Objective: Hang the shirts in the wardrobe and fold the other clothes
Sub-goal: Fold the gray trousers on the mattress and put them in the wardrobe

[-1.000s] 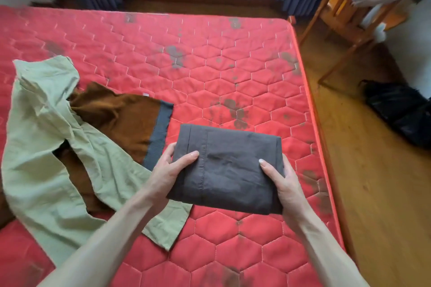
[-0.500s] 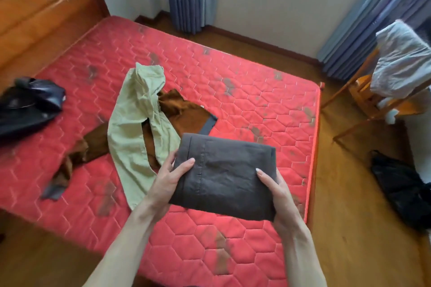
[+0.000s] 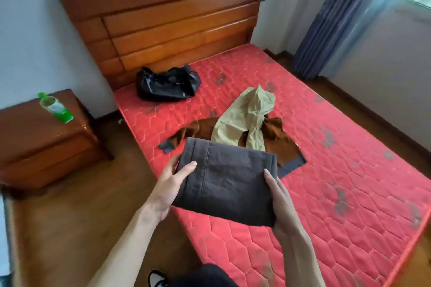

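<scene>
Folded dark trousers (image 3: pixel 227 179), centre frame: soft, light, liable to unfold; gripped at opposite edges by left hand (image 3: pixel 171 184) and right hand (image 3: pixel 281 198).

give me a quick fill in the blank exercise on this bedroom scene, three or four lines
1. Both hands, left hand and right hand, hold a folded dark ____ garment.
2. The light green trousers lie on top of a ____ garment.
3. The black bag sits on the mattress near the wooden ____.
4. The green ____ stands on the nightstand.

Missing words: grey; brown; headboard; bottle
</scene>
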Action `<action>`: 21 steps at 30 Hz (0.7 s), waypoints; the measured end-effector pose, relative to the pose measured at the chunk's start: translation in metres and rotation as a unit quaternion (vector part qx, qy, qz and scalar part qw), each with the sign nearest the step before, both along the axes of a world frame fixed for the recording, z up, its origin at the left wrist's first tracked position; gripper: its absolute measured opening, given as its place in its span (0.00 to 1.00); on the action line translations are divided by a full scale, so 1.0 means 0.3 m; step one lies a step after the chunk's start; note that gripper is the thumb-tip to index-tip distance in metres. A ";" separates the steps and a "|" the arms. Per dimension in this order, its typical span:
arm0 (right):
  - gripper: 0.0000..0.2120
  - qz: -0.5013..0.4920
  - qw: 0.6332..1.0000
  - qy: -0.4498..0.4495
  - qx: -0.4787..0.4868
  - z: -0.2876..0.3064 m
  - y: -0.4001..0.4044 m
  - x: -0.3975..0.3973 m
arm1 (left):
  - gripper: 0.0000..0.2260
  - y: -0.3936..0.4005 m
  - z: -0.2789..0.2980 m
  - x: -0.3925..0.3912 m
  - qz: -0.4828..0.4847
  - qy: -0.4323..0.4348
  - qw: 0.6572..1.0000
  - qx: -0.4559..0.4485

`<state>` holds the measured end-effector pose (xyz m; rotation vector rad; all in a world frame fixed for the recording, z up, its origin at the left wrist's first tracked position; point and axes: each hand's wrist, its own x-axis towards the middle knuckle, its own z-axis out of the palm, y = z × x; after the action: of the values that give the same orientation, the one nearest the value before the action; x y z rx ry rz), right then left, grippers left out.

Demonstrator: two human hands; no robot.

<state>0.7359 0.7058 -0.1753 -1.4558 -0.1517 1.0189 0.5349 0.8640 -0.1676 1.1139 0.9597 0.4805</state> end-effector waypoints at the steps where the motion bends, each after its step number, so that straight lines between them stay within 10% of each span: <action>1: 0.15 0.012 1.000 -0.007 0.004 0.015 0.052 -0.046 | 0.17 0.020 0.011 -0.065 0.023 -0.002 1.000 0.002; 21: 0.12 0.298 0.940 -0.137 0.089 0.138 0.838 -0.937 | 0.22 0.268 0.074 -1.075 0.365 0.037 0.929 0.046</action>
<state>0.4549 0.9573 -0.1340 -1.4048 -0.9095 1.2369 0.2123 0.9446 -0.1454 0.8289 1.4289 1.1008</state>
